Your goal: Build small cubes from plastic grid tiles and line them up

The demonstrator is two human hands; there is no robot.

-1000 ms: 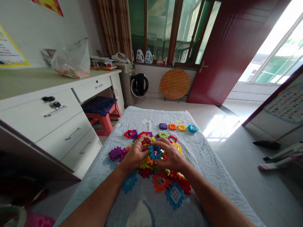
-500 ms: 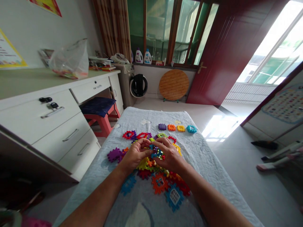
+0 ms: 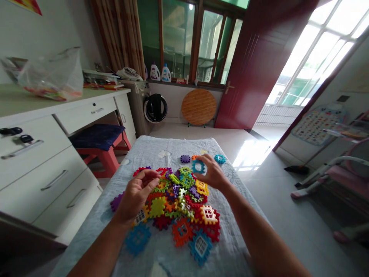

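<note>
Hovering over the near-left side of the heap of plastic tiles (image 3: 178, 207), the left hand (image 3: 135, 196) is loosely curled and holds nothing, its fingertips just above the pieces. Farther out, the right hand (image 3: 211, 175) pinches a blue ring-shaped tile (image 3: 198, 166) at its fingertips, lifted off the grey cloth (image 3: 236, 192). Just beyond that hand lies a row of small tiles (image 3: 201, 157), nearer the right hand than the left.

White drawer desk (image 3: 43, 154) along the left wall, dark red wooden door (image 3: 259, 65) open beside bright windows (image 3: 314, 57), round wooden tabletop (image 3: 198, 107) leaning below green-tinted glazing, pale tiled floor (image 3: 288, 200).
</note>
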